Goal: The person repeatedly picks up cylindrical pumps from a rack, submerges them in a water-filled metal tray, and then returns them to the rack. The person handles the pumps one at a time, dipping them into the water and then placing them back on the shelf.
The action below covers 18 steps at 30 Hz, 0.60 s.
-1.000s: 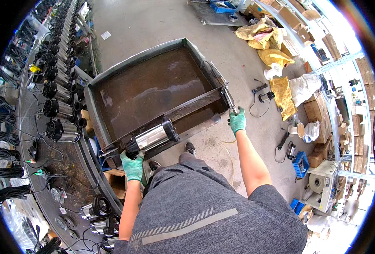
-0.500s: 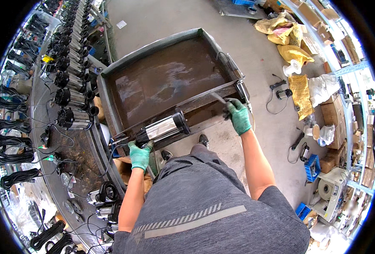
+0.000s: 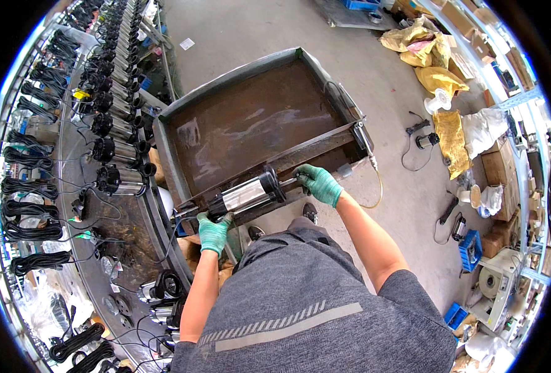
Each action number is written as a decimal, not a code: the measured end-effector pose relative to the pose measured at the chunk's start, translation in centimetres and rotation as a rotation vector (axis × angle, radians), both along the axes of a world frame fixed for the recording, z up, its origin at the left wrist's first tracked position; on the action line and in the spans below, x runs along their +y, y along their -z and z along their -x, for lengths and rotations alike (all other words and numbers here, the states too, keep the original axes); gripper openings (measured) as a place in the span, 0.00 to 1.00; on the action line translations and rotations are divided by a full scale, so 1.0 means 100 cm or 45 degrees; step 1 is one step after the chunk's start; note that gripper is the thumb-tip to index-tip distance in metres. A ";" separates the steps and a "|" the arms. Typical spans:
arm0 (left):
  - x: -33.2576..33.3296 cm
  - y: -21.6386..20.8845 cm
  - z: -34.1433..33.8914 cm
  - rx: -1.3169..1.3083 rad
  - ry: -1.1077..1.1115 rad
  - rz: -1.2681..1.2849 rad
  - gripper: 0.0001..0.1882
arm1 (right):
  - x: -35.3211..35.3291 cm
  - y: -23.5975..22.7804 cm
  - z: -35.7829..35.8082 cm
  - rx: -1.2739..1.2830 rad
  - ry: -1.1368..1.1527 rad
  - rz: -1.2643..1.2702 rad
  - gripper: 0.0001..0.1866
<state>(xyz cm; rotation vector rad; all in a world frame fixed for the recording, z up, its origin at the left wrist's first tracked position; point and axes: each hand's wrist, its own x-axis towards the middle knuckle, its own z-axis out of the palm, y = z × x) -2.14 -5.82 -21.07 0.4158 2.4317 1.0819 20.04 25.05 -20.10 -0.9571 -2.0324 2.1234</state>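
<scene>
A cylindrical electric pump [image 3: 245, 196], silver in the middle with black ends, lies along the near edge of a metal tank [image 3: 210, 81]. At its left end my left hand [image 3: 213, 234], in a green glove, grips the near side of the black end. My right hand [image 3: 321, 184], gloved the same way, is beside the pump's right end. Its closed fingers hold a thin metal rod-like tool [image 3: 288, 181] pointing at that end. Glove and fingers cover the tool's grip, so its exact kind cannot be made out.
Shallow dark liquid covers the tank's bottom. A yellowish hose [image 3: 380, 193] hangs from the tank's right corner. To the left, a curved bench [image 3: 123, 239] carries a row of similar pumps [image 3: 120, 180] and coiled black cables [image 3: 33, 231]. Blue crates [image 3: 470, 250] and yellow sacks [image 3: 452, 143] lie at right.
My right hand has come left and down with the tool, from the tank's right corner to the pump's right end. My left hand stays on the pump. The view has shifted slightly.
</scene>
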 end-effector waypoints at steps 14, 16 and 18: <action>0.007 -0.012 -0.001 -0.058 -0.011 0.028 0.36 | 0.009 0.025 0.012 -0.243 -0.072 -0.143 0.16; 0.003 -0.006 0.002 -0.073 -0.011 0.071 0.37 | 0.005 0.037 0.015 -0.179 -0.134 -0.860 0.21; -0.002 0.003 0.006 -0.083 -0.011 0.077 0.36 | 0.001 0.044 0.018 -0.334 -0.121 -0.835 0.20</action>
